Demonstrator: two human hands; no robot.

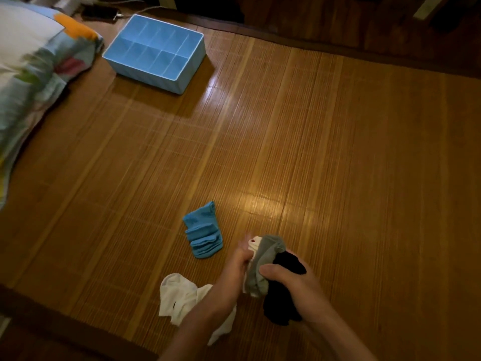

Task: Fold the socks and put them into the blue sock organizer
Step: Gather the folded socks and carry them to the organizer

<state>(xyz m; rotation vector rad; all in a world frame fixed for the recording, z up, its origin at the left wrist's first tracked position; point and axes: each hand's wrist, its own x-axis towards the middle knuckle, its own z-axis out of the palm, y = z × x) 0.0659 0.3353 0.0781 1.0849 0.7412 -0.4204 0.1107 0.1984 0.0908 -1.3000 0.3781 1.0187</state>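
Bamboo mat [338,152], grey sock [263,267] bunched, both hands gripping

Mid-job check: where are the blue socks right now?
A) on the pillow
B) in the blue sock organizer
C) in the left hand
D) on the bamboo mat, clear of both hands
D: the blue socks lie on the bamboo mat, untouched, while the left hand grips the grey sock and the right hand the black sock.

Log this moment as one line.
left hand: grips grey sock | right hand: grips black sock | blue socks: folded on mat | white socks: loose | organizer: none seen
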